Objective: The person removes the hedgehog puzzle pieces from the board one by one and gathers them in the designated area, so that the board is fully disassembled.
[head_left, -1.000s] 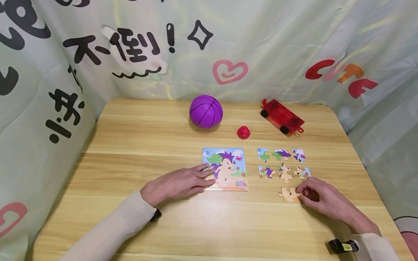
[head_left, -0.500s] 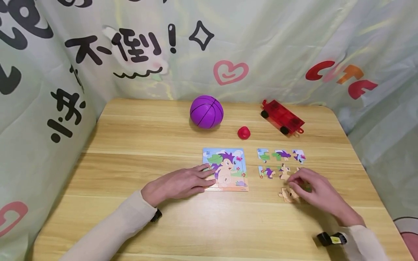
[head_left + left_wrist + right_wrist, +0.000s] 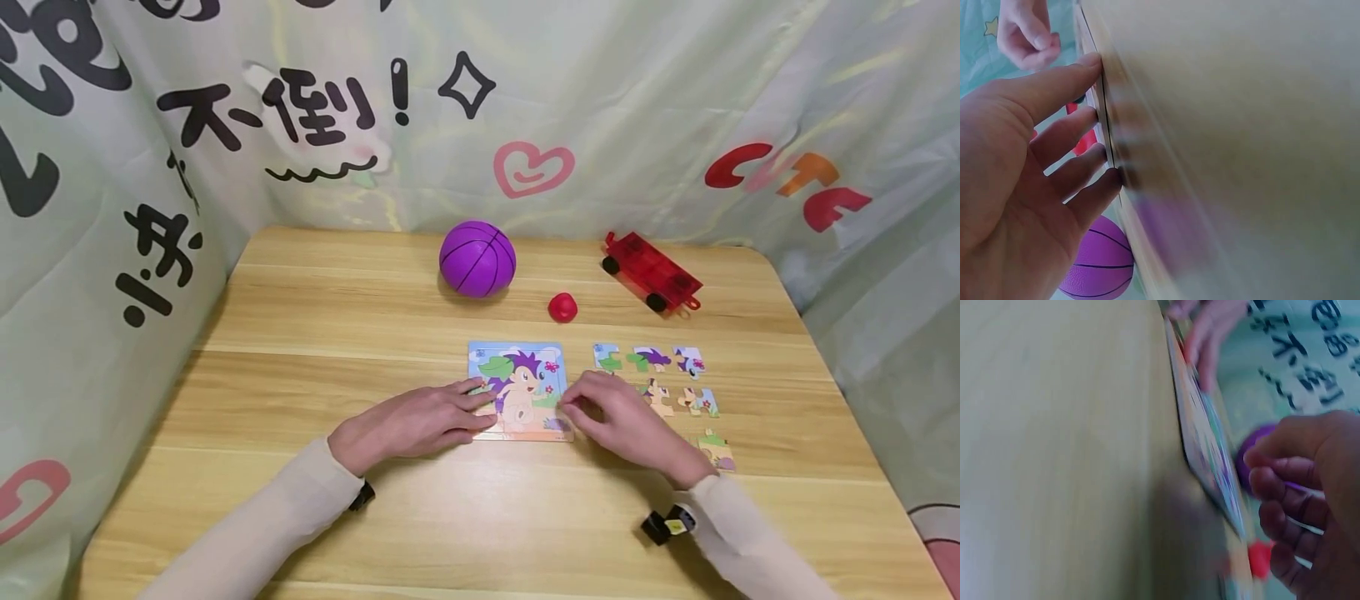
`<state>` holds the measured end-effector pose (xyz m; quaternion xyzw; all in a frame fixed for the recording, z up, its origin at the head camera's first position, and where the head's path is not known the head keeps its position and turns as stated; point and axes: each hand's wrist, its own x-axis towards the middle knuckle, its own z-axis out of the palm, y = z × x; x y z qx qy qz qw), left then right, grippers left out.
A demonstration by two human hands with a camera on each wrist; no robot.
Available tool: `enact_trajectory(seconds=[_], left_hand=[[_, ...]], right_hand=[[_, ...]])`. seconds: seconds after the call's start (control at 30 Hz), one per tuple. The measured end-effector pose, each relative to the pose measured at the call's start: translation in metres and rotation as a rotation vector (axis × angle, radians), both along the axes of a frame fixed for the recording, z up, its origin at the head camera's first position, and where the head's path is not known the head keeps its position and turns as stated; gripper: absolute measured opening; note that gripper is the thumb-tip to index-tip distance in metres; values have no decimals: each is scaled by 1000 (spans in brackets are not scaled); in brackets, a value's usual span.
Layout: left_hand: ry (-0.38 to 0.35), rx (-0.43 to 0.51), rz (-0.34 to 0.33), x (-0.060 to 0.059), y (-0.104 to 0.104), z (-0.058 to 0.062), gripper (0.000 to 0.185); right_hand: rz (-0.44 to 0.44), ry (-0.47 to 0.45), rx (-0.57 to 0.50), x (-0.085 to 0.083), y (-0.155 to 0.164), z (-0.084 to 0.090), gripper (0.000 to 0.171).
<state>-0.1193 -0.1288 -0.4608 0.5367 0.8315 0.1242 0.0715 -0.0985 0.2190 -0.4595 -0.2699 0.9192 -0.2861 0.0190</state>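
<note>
My left hand [image 3: 420, 421] lies with its fingertips on the left part of a hedgehog puzzle board [image 3: 555, 375]. Along the board's edge, its spread fingers show in the left wrist view. My right hand [image 3: 626, 421] hovers at the board's right edge, fingers loosely curled, thumb near the index finger. Nothing shows between those fingers [image 3: 1272, 484] in the right wrist view. To the right lie jigsaw pieces in rows, among them a purple-spined piece [image 3: 651, 359], a blue-edged piece [image 3: 699, 402] and a green-and-yellow piece [image 3: 716, 450]. The right hand and wrist cover part of this layout.
Behind the board sit a purple basketball-style ball [image 3: 477, 259] and a small red hat-shaped piece [image 3: 562, 307]. A transparent red toy car base [image 3: 652, 271] stands at the back right of the wooden table [image 3: 337, 333]. A printed curtain [image 3: 420, 158] hangs behind the table.
My right hand has moved left from the bottom row of pieces to the board's right edge, uncovering the green-and-yellow piece. The left hand has stayed on the board.
</note>
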Motion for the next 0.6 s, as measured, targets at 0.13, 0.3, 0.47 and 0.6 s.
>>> enact_trajectory(seconds=[0.13,0.3,0.47,0.6], left_hand=[[-5,3,-1,0,1,1,39],[-43,-25,51,1,1,2,40],[-47,-61,87,2,1,1,41],[-27,-68,79,1,0,1,40]], right_hand=[[11,-66,6,-2,-28,-4,8],[-12,-84,-3,-4,-49,-11,11],[-37,-75,-2,-6,-59,-13,15],[-52,-61,12,-6,-64,-14,14]])
